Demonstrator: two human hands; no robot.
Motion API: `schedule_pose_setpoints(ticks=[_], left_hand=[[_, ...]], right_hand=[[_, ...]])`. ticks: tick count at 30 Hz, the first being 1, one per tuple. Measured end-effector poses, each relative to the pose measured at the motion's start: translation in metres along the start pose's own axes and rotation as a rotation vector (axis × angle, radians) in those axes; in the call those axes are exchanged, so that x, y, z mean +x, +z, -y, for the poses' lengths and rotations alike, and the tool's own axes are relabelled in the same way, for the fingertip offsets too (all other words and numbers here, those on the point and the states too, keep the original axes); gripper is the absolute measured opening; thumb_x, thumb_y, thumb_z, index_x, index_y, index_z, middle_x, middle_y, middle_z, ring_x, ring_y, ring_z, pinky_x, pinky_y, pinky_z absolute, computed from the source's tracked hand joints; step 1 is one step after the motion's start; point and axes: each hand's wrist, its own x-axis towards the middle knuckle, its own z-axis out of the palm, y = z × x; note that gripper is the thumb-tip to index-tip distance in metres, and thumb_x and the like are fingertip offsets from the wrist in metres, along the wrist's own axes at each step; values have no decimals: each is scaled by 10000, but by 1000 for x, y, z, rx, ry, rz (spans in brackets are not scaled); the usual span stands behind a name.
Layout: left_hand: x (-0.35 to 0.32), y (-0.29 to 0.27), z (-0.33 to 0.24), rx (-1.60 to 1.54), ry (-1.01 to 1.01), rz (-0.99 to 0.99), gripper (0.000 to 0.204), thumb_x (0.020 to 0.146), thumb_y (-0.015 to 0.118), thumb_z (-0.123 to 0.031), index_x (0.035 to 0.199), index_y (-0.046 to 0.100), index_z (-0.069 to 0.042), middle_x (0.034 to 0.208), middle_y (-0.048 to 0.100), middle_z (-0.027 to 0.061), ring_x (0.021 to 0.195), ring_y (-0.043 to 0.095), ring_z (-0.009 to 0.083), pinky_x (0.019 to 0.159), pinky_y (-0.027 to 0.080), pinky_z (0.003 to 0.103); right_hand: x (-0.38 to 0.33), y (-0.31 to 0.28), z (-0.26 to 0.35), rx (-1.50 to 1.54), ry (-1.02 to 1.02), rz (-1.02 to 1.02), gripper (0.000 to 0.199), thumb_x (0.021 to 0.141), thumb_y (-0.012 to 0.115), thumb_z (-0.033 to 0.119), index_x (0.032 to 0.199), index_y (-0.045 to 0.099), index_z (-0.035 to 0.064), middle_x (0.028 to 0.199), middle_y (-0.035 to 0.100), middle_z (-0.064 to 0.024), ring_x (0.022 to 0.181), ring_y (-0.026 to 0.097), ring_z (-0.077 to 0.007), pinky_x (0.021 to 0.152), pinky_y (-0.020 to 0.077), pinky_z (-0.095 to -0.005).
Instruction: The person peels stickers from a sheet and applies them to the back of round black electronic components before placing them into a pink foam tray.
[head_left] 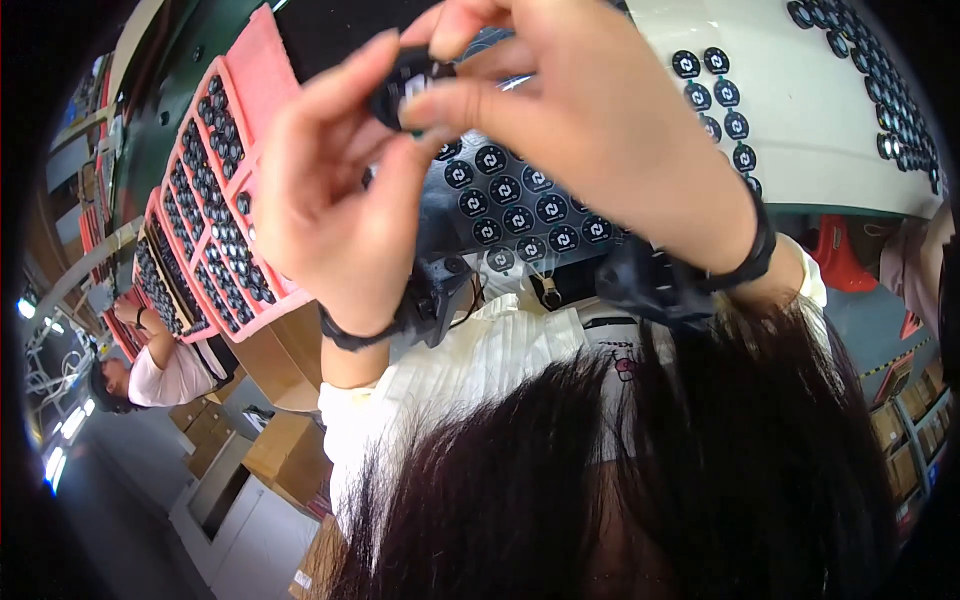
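Observation:
Near the top of the head view my two hands meet around a small round black part (392, 98). My left hand (325, 195) grips its edge between thumb and fingers. The thumb of my right hand (590, 110) presses on the part's face, where a pale mark shows; the other fingers bend behind it. Below both hands lies a sheet with rows of round black stickers (517, 220) bearing white symbols. My right forearm and hand hide some of that sheet. Black straps circle both wrists.
Pink compartment trays (225, 170) filled with black round parts stand at the left. On the white tabletop (790, 110) at the right are more stickers (727, 93) and a row of black parts (880, 90). Another person (170, 365) works far left. A red stool (838, 255) stands right.

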Motion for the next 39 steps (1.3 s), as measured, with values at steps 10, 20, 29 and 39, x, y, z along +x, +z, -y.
schedule_pose_setpoints(ticks=[10, 20, 29, 39], left_hand=[[-34, -98, 31, 1627, -121, 482, 328, 771, 536, -21, 1094, 544, -77, 842, 598, 131, 650, 612, 239, 546, 473, 330], [-25, -103, 39, 1568, -82, 559, 303, 798, 486, -24, 1094, 532, -69, 896, 561, 123, 708, 572, 302, 602, 458, 363], [117, 50, 53, 574, 531, 922, 245, 719, 594, -65, 961, 572, -42, 915, 578, 121, 864, 565, 293, 727, 451, 374], [135, 100, 80, 772, 362, 1333, 193, 699, 597, -17, 883, 541, -32, 860, 543, 103, 807, 553, 293, 713, 451, 344]], right_hand=[[10, 31, -101, -753, -173, 128, 207, 664, 686, 148, 782, 567, 26, 824, 585, -115, 810, 576, -289, 675, 466, -369], [11, 50, -103, -827, -99, 170, 107, 648, 682, 161, 661, 630, 68, 737, 608, -102, 774, 591, -274, 646, 476, -369], [23, 51, -107, -805, -72, 311, 168, 601, 678, 194, 682, 653, 49, 702, 620, -146, 703, 623, -290, 595, 486, -380], [26, 38, -84, -559, 10, 420, 82, 638, 668, 121, 700, 646, 73, 635, 612, -74, 629, 607, -211, 590, 470, -311]])
